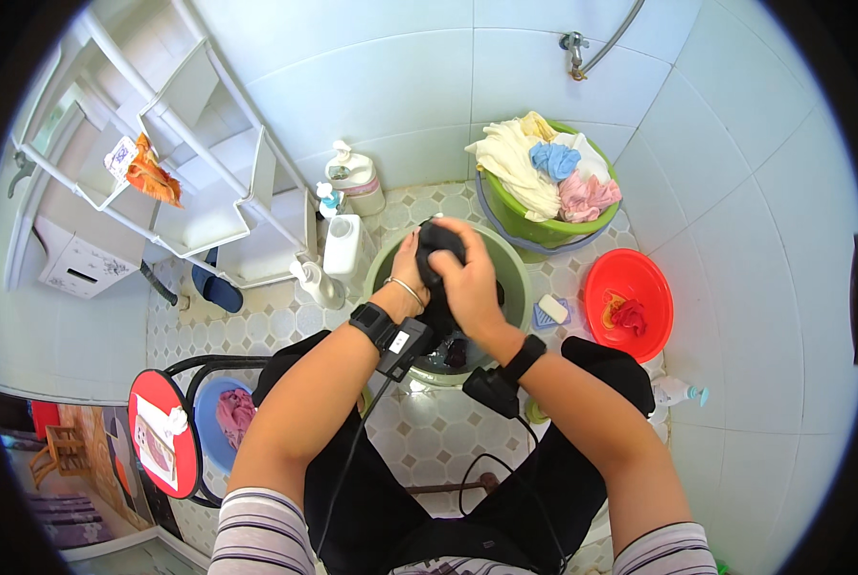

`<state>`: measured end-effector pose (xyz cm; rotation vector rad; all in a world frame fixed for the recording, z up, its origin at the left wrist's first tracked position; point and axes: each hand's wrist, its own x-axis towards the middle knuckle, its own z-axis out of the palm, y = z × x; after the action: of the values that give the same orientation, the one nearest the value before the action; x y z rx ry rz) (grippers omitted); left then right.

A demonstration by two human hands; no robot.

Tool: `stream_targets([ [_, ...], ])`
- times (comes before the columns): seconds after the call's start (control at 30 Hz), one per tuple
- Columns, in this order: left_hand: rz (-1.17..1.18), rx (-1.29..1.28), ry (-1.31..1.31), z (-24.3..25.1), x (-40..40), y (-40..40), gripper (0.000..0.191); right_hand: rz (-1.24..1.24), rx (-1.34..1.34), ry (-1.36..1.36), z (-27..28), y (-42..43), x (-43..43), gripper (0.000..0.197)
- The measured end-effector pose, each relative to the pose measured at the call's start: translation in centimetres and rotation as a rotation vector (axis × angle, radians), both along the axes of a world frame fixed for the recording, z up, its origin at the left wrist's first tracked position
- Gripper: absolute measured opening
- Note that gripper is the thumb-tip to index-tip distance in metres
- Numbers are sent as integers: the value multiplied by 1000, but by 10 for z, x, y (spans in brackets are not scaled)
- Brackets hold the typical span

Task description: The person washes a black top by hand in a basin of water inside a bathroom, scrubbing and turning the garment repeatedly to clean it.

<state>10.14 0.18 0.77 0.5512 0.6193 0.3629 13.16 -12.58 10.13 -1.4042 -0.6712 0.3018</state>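
Note:
My left hand (408, 272) and my right hand (467, 282) both grip a bunched black cloth (439, 248), pressing it between them. They hold it over a pale green basin (518, 287) on the floor between my knees. Part of the black cloth hangs down from my hands into the basin. Dark water (439, 356) with a little foam and some dark fabric shows near the basin's front side. My forearms and hands hide much of the inside.
A green basin (504, 194) heaped with light clothes stands behind right. At right are a soap bar (553, 308) on a blue dish and a red basin (659, 287). White bottles (343, 246) and a shelf rack (256, 208) stand left. A red stool (159, 471) and blue basin (206, 410) sit lower left.

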Motion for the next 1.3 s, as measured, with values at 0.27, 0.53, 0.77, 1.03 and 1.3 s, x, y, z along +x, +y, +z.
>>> stream_targets([
  [0.27,-1,-3,80,38,4,-48,52,-150,-321,-412,-8,1,20,19],
  [0.53,-27,110,217,55,-14,-47,43,-225,-335,-249,-25,-4,10,26],
  [0.77,-197,107,357,30,-27,-68,54,-169,-375,-544,-19,-9,3,20],
  [1.03,-509,228,239,75,-36,-69,56,-13,-342,345,-52,-17,67,49],
  [1.3,-534,48,150,88,-33,-41,35,118,-134,597,-35,-40,74,74],
])
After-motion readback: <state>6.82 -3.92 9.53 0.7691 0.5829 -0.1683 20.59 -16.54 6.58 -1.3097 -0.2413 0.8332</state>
